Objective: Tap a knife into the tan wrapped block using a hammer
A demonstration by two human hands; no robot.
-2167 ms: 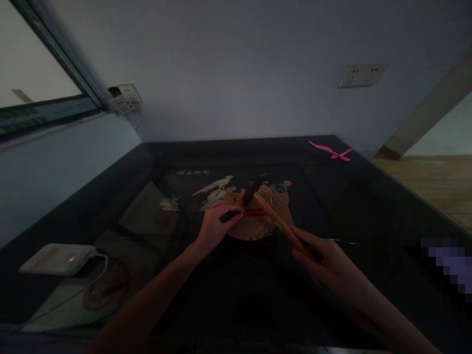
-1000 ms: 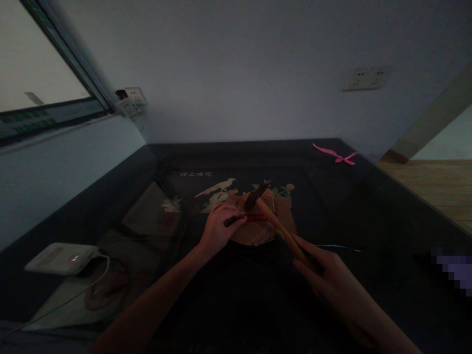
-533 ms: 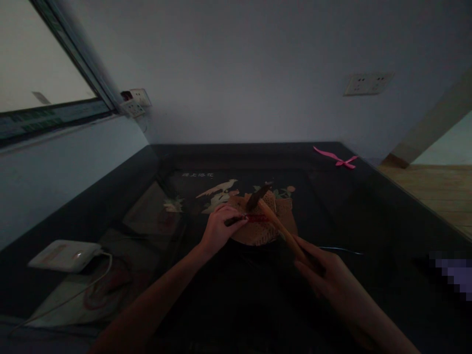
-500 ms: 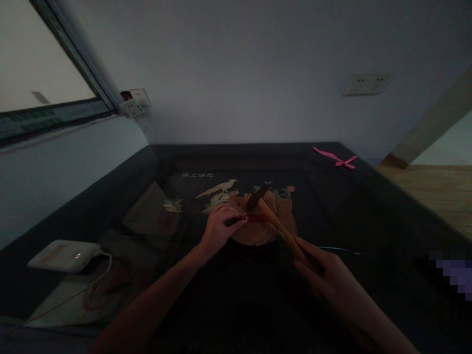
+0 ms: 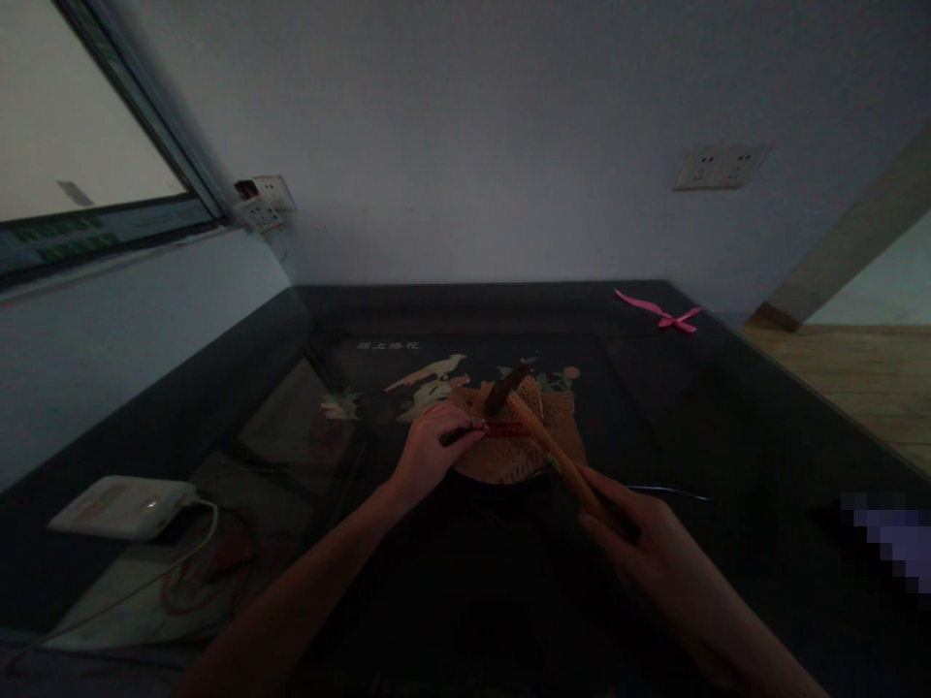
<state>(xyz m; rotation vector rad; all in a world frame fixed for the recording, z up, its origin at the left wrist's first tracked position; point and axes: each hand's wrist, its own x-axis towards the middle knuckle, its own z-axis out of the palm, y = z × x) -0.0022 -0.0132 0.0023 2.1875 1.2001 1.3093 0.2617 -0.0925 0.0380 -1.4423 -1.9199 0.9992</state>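
My right hand (image 5: 632, 528) is closed round the wooden handle of a hammer (image 5: 549, 446). The hammer's dark head (image 5: 507, 390) points up and away, over a brown, hole-marked piece like cardboard (image 5: 567, 427) on the black table. My left hand (image 5: 436, 441) rests at the left edge of this piece, thumb and fingers pinched on a narrow dark-red strip (image 5: 505, 429). The strip lies across the brown piece and runs right, to beside the hammer handle. Dim light hides its exact kind, and a dark part shows between thumb and finger.
A white power bank (image 5: 123, 506) with a cable lies on the left of the table (image 5: 465, 601). A pink ribbon (image 5: 665, 315) sits at the far right corner, and a thin shiny rod (image 5: 669, 491) is beyond my right hand. Wall sockets (image 5: 720, 168) are above.
Almost nothing differs. The view has shifted very slightly; both hands, the hammer and the strip keep their places.
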